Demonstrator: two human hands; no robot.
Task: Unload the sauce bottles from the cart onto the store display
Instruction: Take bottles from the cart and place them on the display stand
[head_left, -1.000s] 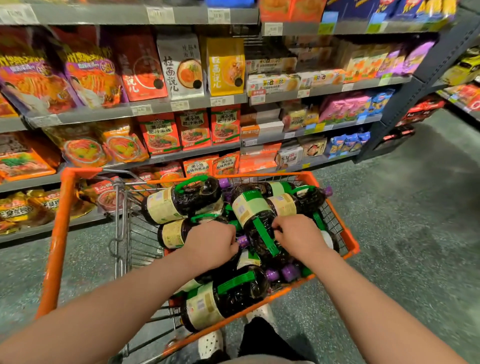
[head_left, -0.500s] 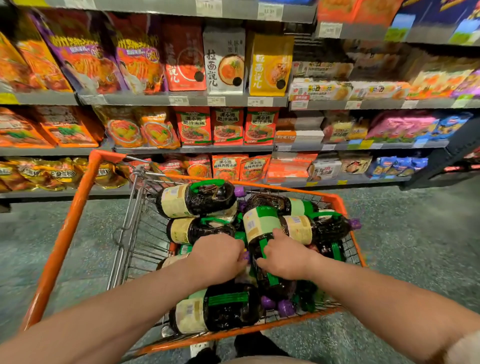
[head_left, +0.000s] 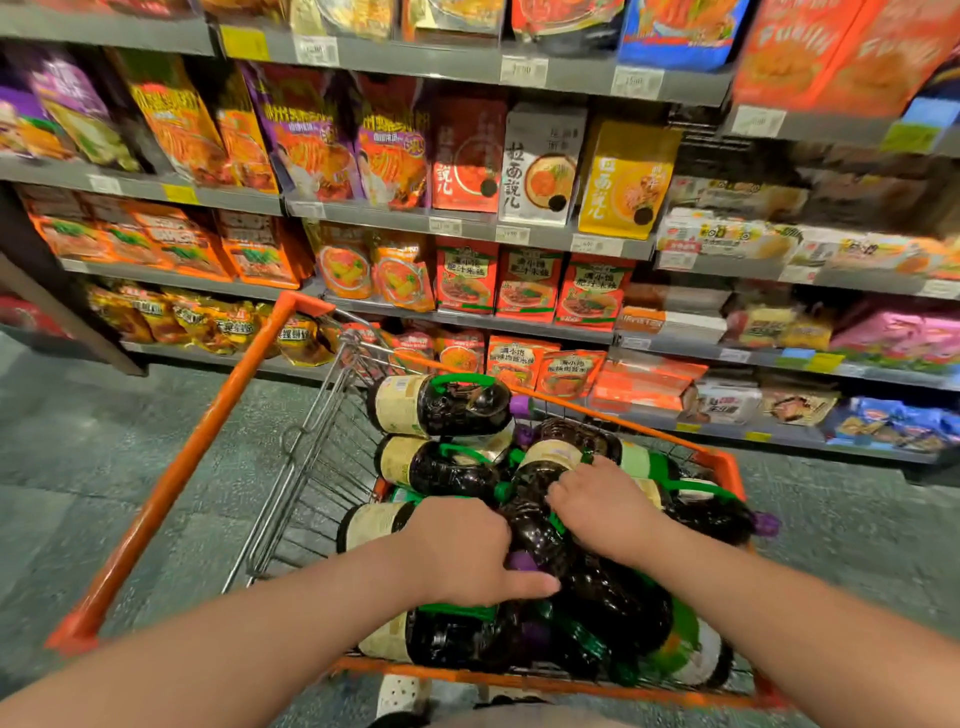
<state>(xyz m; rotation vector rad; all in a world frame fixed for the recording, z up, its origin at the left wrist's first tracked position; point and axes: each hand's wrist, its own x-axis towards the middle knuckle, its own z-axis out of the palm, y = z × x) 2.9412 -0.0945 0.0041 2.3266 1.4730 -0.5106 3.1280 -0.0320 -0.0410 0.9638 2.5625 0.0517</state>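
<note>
An orange-rimmed wire cart (head_left: 171, 483) holds several dark sauce bottles lying on their sides, with cream labels, green handles and purple caps. The topmost bottle (head_left: 441, 405) lies at the far end of the pile. My left hand (head_left: 457, 551) is curled over a bottle (head_left: 374, 525) in the middle of the pile, thumb stretched toward a purple cap. My right hand (head_left: 597, 509) grips the green handle of the central bottle (head_left: 540, 525), which lies lengthwise on the others. What my fingers hold underneath is partly hidden.
Grey store shelves (head_left: 467, 223) packed with noodle and snack packets stand right behind the cart. Speckled grey floor (head_left: 104, 467) spreads to the left and right. White shoes (head_left: 400, 696) show below the cart's near edge.
The view has swung left and closer to the shelves. Both hands stay on the bottles; my right hand has slid further along the central bottle.
</note>
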